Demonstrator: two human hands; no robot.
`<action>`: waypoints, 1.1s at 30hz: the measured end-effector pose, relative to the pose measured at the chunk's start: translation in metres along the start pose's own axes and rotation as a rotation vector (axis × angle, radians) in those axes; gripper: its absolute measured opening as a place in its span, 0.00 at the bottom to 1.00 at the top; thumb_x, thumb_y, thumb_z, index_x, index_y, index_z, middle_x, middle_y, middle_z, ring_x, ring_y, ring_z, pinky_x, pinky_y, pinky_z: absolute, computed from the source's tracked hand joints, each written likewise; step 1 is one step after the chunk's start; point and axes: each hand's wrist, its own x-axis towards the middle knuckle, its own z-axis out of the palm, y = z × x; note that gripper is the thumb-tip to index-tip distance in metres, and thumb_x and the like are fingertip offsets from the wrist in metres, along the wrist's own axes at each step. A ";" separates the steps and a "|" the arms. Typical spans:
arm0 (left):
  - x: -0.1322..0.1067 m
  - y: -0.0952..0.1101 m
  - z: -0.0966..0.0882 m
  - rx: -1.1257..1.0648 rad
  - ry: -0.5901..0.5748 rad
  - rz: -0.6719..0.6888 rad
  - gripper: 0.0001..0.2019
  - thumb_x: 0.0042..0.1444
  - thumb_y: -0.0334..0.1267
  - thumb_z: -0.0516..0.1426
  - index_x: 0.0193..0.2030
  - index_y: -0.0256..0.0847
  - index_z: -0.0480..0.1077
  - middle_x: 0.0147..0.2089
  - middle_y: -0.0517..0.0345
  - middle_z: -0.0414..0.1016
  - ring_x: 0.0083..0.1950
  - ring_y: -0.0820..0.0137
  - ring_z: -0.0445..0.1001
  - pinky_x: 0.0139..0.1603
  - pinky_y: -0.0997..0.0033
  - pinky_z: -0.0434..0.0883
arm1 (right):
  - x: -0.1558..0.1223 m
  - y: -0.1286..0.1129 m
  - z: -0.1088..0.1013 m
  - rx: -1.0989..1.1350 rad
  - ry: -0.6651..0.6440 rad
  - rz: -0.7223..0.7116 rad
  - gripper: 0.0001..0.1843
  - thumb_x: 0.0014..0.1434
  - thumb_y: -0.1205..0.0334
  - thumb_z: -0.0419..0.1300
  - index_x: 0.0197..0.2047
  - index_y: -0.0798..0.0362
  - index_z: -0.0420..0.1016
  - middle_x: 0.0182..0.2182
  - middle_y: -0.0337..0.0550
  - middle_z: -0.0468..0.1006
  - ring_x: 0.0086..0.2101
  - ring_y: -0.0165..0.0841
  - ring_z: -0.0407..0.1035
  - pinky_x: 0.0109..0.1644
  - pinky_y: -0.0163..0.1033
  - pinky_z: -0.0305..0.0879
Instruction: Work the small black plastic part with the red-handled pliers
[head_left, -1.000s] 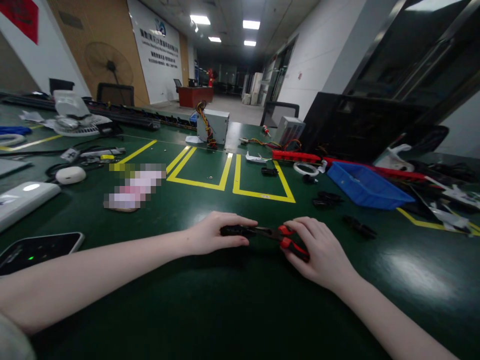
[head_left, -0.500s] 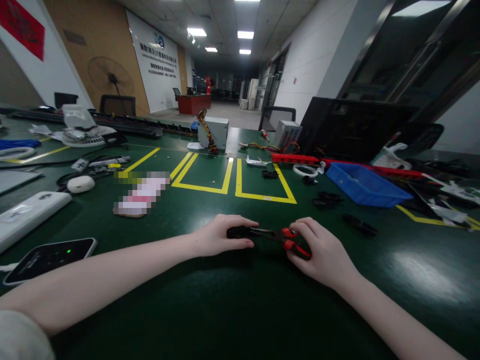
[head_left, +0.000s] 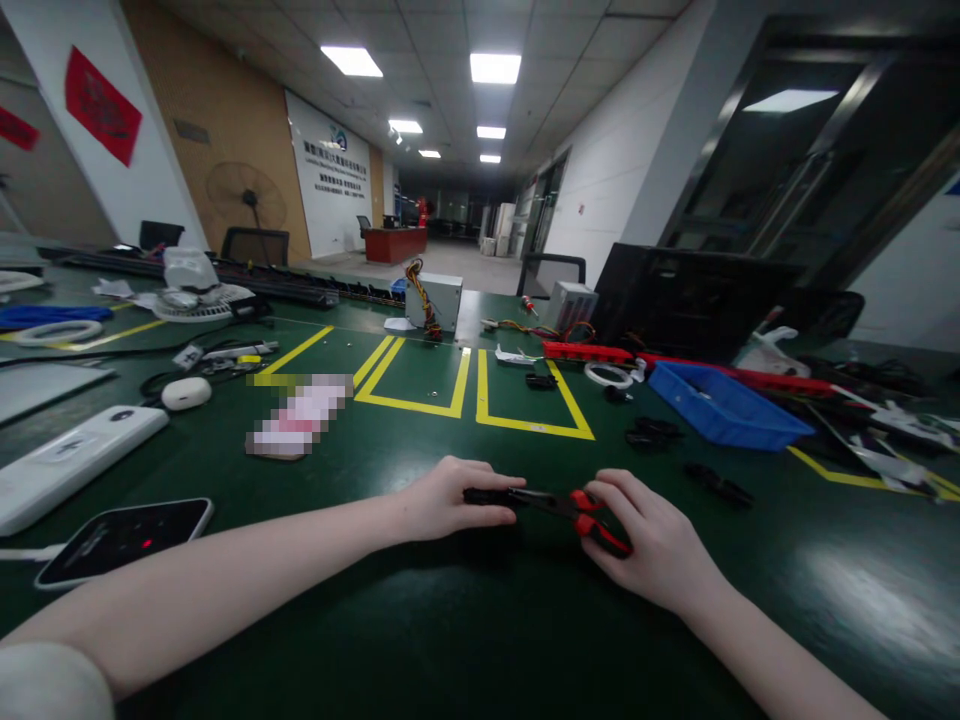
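Just above the green table, my left hand (head_left: 457, 500) pinches a small black piece (head_left: 491, 496) between thumb and fingers; its exact kind is too dark to make out. My right hand (head_left: 652, 540) is closed around the red-and-black handles of a pair of long-nosed pliers (head_left: 592, 512). Pointing left, the pliers' jaws reach the right end of the black piece; whether they grip it I cannot tell. Beyond my right hand lie black parts (head_left: 654, 432) and another dark part (head_left: 718, 485).
A blue tray (head_left: 724, 405) stands at the right, beside a red strip (head_left: 589, 352). Yellow tape outlines (head_left: 412, 403) mark the table. A metal power supply box (head_left: 442, 303) with wires is at the back. A white power bank (head_left: 82, 460) and a dark-screened device (head_left: 127, 540) lie left.
The camera view has tilted up, so the whole scene sits lower in the picture. My hands keep the same hold on the black piece and the pliers. The device's light went from green to red.
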 end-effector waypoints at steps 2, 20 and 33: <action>0.000 0.000 0.000 -0.010 0.002 0.007 0.23 0.62 0.42 0.60 0.64 0.44 0.67 0.47 0.52 0.75 0.44 0.67 0.74 0.43 0.70 0.69 | 0.000 0.002 0.001 -0.013 0.012 -0.008 0.21 0.53 0.60 0.60 0.50 0.55 0.68 0.45 0.52 0.74 0.39 0.38 0.73 0.40 0.41 0.73; 0.002 0.000 0.002 -0.077 0.022 -0.032 0.25 0.58 0.42 0.64 0.62 0.40 0.69 0.52 0.49 0.78 0.47 0.64 0.77 0.47 0.69 0.72 | -0.004 0.012 0.008 0.041 -0.039 0.005 0.19 0.53 0.59 0.60 0.49 0.53 0.70 0.40 0.48 0.77 0.36 0.37 0.75 0.38 0.41 0.74; 0.001 0.006 0.000 -0.097 -0.032 -0.087 0.22 0.61 0.44 0.61 0.60 0.40 0.71 0.36 0.55 0.79 0.26 0.75 0.70 0.26 0.78 0.65 | -0.008 0.015 0.012 0.038 -0.034 0.015 0.26 0.53 0.57 0.61 0.56 0.52 0.68 0.49 0.52 0.75 0.42 0.41 0.75 0.43 0.44 0.75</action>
